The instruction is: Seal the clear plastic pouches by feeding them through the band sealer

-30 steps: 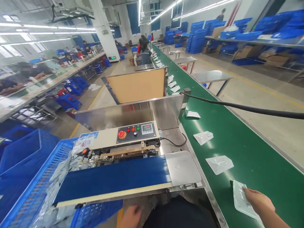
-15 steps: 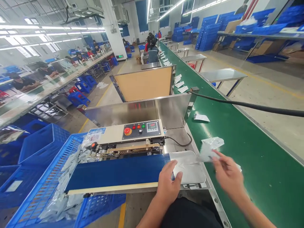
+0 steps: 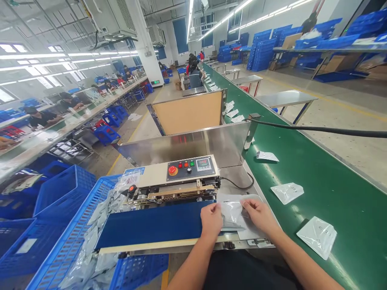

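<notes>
A clear-and-white plastic pouch (image 3: 232,213) is stretched between my two hands at the right end of the band sealer (image 3: 178,177). My left hand (image 3: 211,221) pinches its left edge, just over the end of the blue belt (image 3: 151,223). With thumb and fingers my right hand (image 3: 259,215) grips the pouch's right edge, above the metal plate (image 3: 252,232). The pouch's upper edge lies close to the sealer's inlet; whether it is inside cannot be made out.
On the green conveyor (image 3: 329,177) to the right lie several pouches, the nearest a white pouch (image 3: 317,237). A blue basket (image 3: 72,225) full of pouches stands at the sealer's left end. A black cable (image 3: 317,129) crosses the conveyor. Metal partitions (image 3: 187,141) rise behind the sealer.
My right hand has moved left from the conveyor with a pouch. My left hand, open before, has closed on the pouch's other edge. The view has shifted slightly.
</notes>
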Motion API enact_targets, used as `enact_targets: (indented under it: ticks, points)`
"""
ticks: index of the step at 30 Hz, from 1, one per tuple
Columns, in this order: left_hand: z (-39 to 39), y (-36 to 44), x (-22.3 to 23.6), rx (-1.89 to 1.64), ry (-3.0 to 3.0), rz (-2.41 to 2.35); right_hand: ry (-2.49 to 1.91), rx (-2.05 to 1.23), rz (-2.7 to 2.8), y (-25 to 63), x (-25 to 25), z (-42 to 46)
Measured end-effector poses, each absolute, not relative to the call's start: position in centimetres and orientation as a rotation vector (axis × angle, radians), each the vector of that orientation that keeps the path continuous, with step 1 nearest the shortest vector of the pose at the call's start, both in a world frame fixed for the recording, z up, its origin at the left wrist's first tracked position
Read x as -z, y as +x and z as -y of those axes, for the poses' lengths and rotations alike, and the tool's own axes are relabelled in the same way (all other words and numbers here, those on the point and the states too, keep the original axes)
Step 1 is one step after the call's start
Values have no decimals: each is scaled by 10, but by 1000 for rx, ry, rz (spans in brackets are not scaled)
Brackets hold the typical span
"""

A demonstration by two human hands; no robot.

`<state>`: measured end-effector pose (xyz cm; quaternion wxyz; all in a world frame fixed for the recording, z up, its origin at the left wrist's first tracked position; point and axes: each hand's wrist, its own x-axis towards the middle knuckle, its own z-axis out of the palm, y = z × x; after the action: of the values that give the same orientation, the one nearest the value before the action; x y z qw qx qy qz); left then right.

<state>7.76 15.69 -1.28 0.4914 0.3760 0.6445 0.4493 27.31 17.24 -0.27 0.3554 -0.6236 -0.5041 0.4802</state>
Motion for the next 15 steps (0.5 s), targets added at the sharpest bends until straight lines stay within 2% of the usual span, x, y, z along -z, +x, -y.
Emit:
enact_targets:
  ticks: [8, 15]
  points:
    - [-200, 73, 26, -989, 455, -1558, -1872, -1323, 1100, 257, 11, -211]
    - [-190, 51, 29, -1153, 449, -1583, -1849, -1295, 1283, 228, 20, -222]
